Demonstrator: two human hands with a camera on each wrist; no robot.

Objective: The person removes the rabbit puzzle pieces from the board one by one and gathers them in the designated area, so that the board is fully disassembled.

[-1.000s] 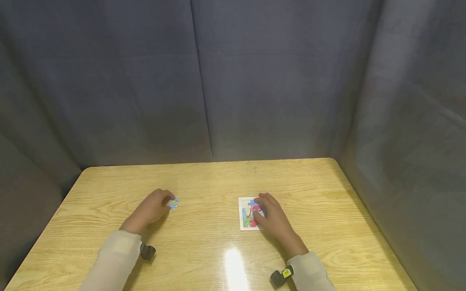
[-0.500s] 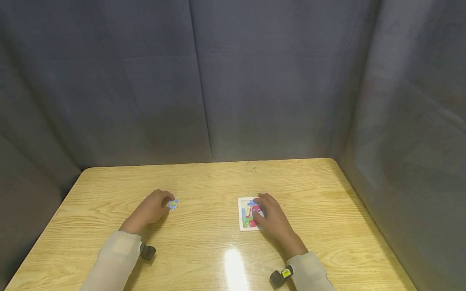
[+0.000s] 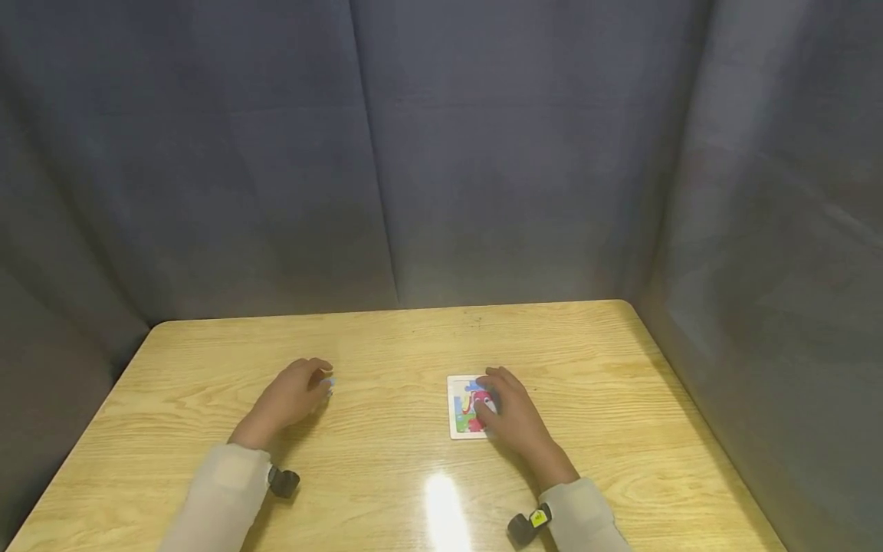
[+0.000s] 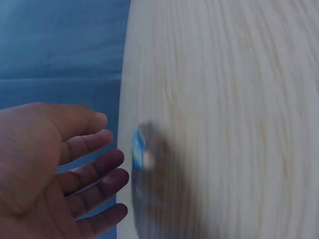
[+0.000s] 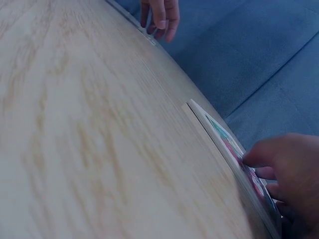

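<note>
Left hand (image 3: 291, 392) wider-spread beside blue piece (image 4: 138, 150)

Curtained booth (image 3: 524, 153), wooden table (image 3: 386, 460)

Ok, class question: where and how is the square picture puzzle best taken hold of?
I'd take the puzzle by its pale left border, coming from the left, thumb on top and fingertips under the edge. That border is straight and uncovered, while the right hand covers the right part. The puzzle looks flat on the table, so the edge may need tipping up first.
</note>
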